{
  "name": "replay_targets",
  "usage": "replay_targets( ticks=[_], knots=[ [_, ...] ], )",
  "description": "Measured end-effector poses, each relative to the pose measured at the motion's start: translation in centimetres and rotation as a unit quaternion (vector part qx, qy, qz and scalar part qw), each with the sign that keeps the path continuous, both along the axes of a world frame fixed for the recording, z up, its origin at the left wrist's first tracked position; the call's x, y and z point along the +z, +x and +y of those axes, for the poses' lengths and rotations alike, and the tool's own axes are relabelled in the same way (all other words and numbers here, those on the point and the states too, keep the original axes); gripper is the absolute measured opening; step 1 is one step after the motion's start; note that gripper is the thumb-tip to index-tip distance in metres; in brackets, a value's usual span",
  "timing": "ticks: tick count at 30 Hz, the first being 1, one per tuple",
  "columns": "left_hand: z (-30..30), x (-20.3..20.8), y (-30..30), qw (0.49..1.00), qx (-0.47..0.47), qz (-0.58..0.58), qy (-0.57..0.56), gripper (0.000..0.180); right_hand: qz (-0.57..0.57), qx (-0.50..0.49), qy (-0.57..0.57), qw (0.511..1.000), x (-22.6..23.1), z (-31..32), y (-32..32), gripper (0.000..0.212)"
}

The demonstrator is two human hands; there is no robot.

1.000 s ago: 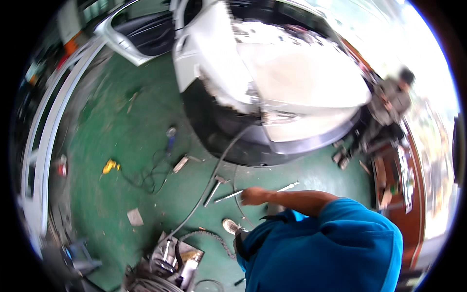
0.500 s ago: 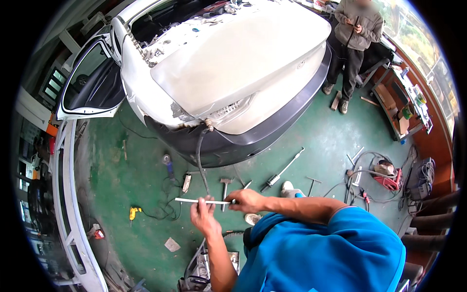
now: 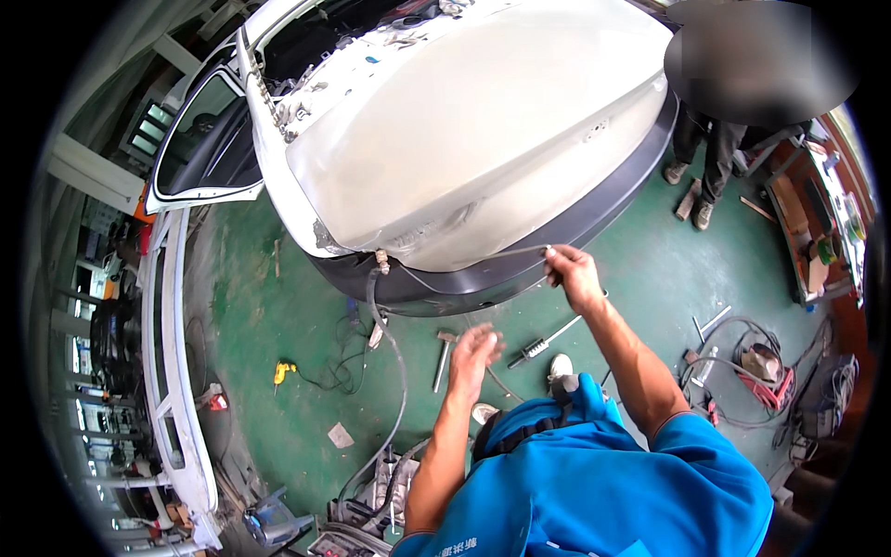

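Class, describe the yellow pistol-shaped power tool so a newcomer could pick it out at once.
Find the pale car with the dark bumper, then look down and left to the green floor. There, left of a loose dark cord, lies the yellow pistol-shaped power tool; its bright colour sets it apart from the pale flat scrap and grey hammer nearby.

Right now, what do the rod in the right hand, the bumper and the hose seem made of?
Rod: likely metal, thin, stiff-looking, grey; finish unclear. Bumper: probably plastic, dark grey satin, smoothly moulded. Hose: perhaps rubber, dull grey, curving smoothly.
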State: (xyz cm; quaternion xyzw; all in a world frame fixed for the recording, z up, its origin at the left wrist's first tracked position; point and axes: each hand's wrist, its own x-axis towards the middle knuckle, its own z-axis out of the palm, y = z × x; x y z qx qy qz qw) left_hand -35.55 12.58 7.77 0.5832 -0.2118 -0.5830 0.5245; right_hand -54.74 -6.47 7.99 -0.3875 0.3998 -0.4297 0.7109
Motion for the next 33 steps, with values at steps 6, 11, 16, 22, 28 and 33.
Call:
replay_targets(
  ticks=[6,11,16,22,28,33],
  knots=[
    [12.4,-9.8,1.0,0.975,0.150,-0.009,0.166,0.044,-0.052,0.036,0.059,0.996,-1.3,-7.3,-0.3,0.020],
    [26.8,-17.3,0.9,0.927,0.261,-0.028,0.267,0.029,-0.060,0.046,0.068,0.995,-1.8,-10.2,1.4,0.018],
    [42.2,-22.2,3.3,0.966,0.070,-0.103,0.225,0.019,-0.102,0.061,0.080,0.990,-2.5,-10.9,3.9,0.018],
    [35.6,-21.3,-0.2,0.882,0.279,0.001,0.379,0.021,-0.091,0.071,0.088,0.989,-4.6,-12.2,1.8,0.018],
    [36.1,-21.2,3.6,0.923,0.290,0.188,0.168,0.032,-0.123,0.109,0.123,0.979,-3.1,-10.7,6.3,0.021],
    [30.3,-19.3,0.9,0.939,0.248,-0.039,0.235,0.031,-0.051,0.080,0.107,0.990,-2.8,-12.9,6.5,0.025]
  ],
)
